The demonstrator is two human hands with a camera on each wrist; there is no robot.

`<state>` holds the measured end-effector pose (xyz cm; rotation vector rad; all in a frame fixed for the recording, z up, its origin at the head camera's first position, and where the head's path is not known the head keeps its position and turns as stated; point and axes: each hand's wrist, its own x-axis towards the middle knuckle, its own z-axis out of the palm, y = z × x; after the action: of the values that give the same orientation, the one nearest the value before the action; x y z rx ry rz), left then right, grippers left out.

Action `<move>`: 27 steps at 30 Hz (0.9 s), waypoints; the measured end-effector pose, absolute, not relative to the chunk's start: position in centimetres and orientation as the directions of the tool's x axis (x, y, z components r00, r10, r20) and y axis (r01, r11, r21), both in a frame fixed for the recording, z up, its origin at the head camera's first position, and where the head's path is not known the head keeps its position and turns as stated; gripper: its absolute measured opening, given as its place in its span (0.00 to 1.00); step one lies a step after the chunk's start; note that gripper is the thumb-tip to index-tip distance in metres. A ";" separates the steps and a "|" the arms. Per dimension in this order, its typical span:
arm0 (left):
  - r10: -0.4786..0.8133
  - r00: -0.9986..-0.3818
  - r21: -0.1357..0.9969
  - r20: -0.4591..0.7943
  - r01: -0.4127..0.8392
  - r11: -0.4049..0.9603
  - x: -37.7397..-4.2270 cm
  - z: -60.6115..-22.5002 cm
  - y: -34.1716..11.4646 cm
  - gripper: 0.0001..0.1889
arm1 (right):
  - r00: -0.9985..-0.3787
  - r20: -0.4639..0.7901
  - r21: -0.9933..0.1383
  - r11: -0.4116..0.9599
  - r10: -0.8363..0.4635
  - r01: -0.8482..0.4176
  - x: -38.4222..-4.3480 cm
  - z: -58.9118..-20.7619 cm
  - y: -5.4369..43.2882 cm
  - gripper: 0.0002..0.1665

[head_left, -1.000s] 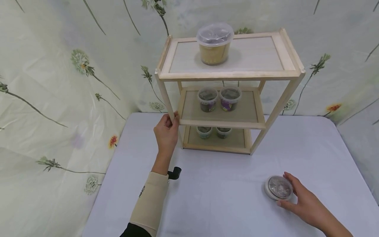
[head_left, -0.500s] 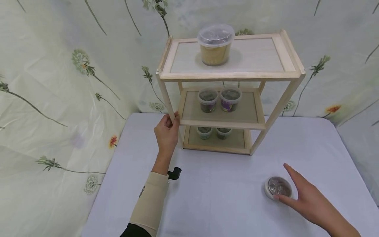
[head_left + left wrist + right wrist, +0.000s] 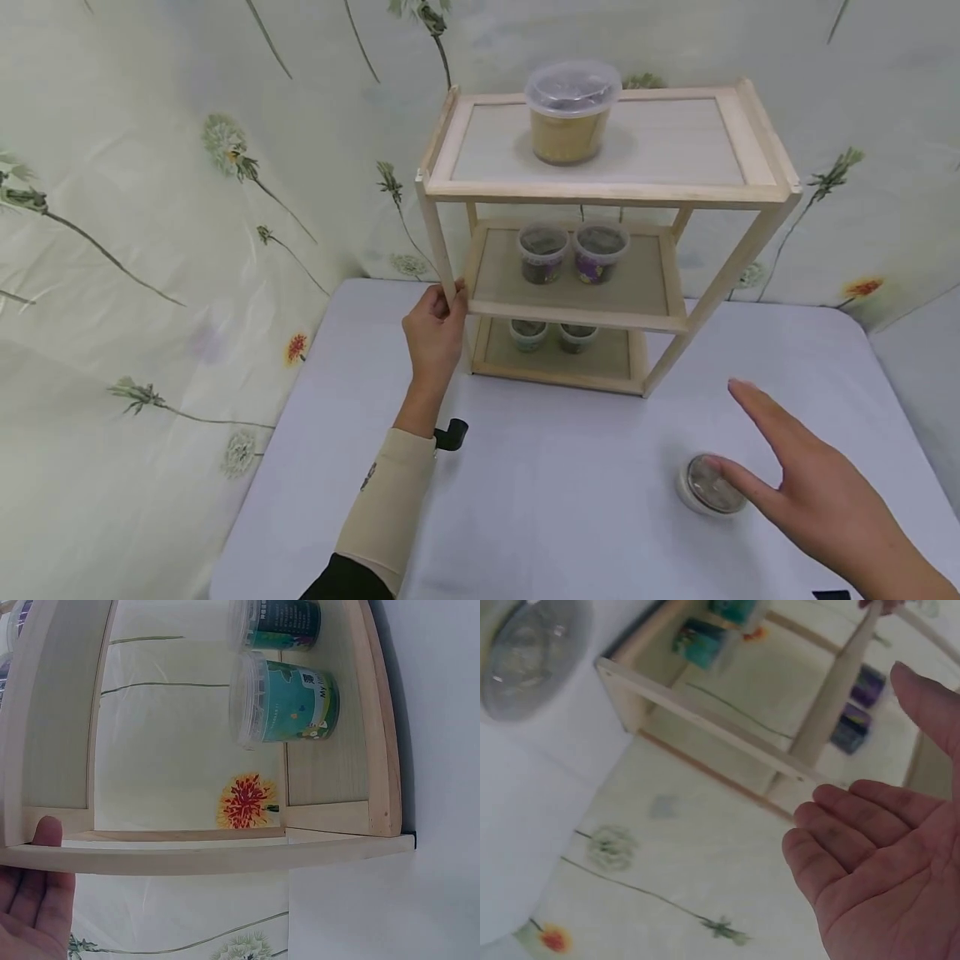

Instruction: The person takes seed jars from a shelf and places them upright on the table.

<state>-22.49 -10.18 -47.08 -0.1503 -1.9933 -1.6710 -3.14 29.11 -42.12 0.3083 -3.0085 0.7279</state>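
A three-tier wooden shelf rack (image 3: 667, 146) stands on the table. My left hand (image 3: 435, 343) grips its front left post beside the middle shelf; in the left wrist view the thumb (image 3: 48, 831) lies on one side of the post. My right hand (image 3: 828, 492) is open and holds nothing, its fingers spread above a small round lidded tub (image 3: 701, 493) on the table. The thumb overlaps the tub's lid in the head view. In the right wrist view, the open palm (image 3: 900, 885) appears apart from the tub's lid (image 3: 536, 656).
A large lidded tub with yellow contents (image 3: 567, 138) stands on the top shelf. Two purple-labelled cups (image 3: 597, 267) sit on the middle shelf. On the bottom shelf are two teal cups (image 3: 296, 705). Behind the table (image 3: 555, 492) hangs a floral cloth (image 3: 300, 125).
My right hand has let go of the small tub, opened and risen away from it. The tub stays on the table. My left hand keeps its grip on the post, while the head view shifts slightly.
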 end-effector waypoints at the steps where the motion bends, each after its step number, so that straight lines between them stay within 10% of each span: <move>1: -0.241 -0.854 0.882 0.461 0.411 0.231 -22.5 -47.0 -10.1 0.08 | -0.978 0.089 -0.434 0.877 -0.187 -0.208 -3.1 -41.7 29.0 0.59; 14: -0.247 -0.857 0.887 0.452 0.404 0.224 -22.7 -47.2 -9.9 0.08 | -0.880 0.434 -0.288 0.896 -0.191 -0.337 -5.7 -34.7 25.7 0.49; 27: -0.265 -0.844 0.880 0.467 0.413 0.234 -22.7 -47.1 -9.9 0.07 | -0.616 0.704 -0.106 0.806 -0.353 -0.583 -10.2 -28.6 22.4 0.52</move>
<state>-22.71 -9.94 -47.07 -0.1354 -1.9783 -1.6575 -10.23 22.39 -28.60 0.6858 -2.2897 0.4260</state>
